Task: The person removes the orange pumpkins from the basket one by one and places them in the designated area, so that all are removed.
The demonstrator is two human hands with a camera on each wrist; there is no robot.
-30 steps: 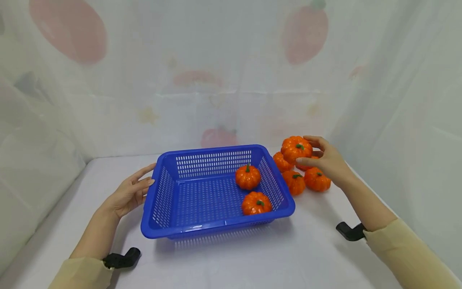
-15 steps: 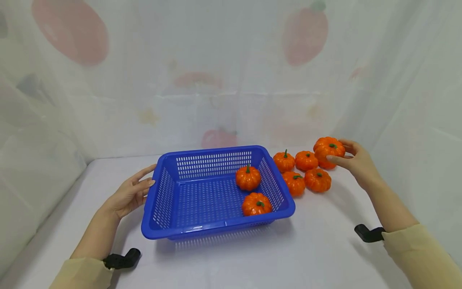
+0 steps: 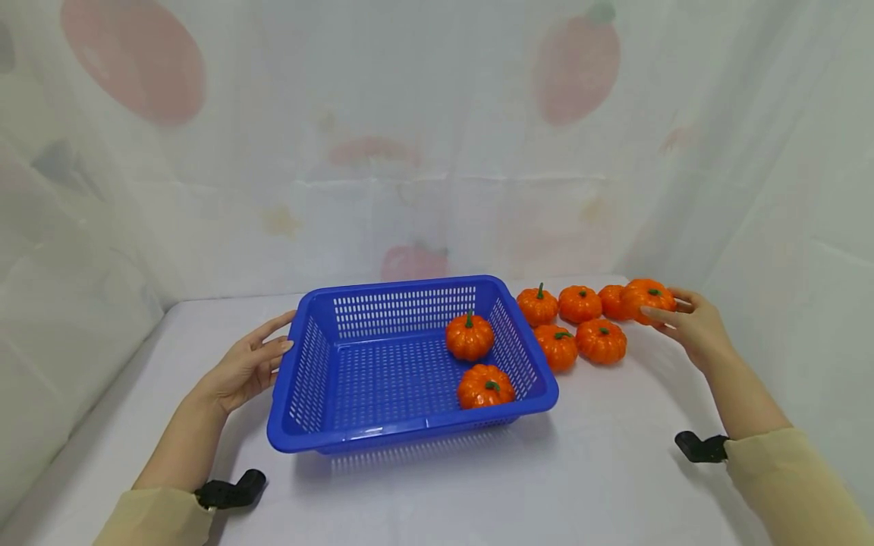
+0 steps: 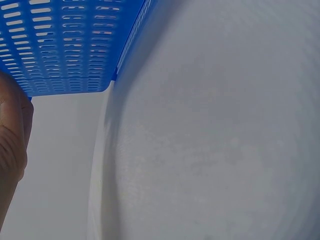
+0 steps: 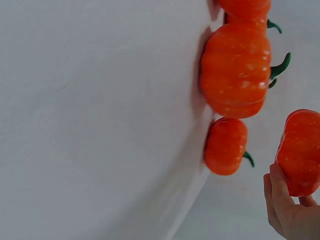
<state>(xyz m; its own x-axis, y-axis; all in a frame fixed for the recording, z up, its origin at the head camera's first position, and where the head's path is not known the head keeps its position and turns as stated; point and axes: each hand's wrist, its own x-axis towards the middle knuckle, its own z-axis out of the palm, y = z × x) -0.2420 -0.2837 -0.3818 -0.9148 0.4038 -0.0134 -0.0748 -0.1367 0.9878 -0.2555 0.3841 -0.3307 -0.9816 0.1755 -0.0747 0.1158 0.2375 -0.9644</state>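
Note:
In the head view, my left hand [image 3: 240, 368] holds the left rim of a blue plastic basket [image 3: 410, 437]. The left wrist view shows its slotted side wall [image 4: 72, 55] above that hand's edge. Two small orange pumpkins with green stems lie inside at the right, one at the back [image 3: 469, 338] and one in front [image 3: 485, 387]. My right hand [image 3: 699, 331] grips another pumpkin [image 3: 645, 299] between thumb and fingers, at the right end of the back row. In the right wrist view, this held pumpkin [image 5: 301, 152] is apart from the others.
Right of the basket, several pumpkins sit on the white table [image 3: 423, 500] in two rows, among them a back one [image 3: 580, 304] and a front one [image 3: 602, 341]. White printed curtains [image 3: 478, 152] enclose the table at the back and sides.
My right hand has carried its pumpkin rightward from beside the basket, over the other pumpkins, then lowered it at the right end of the back row. The left hand and basket stay put.

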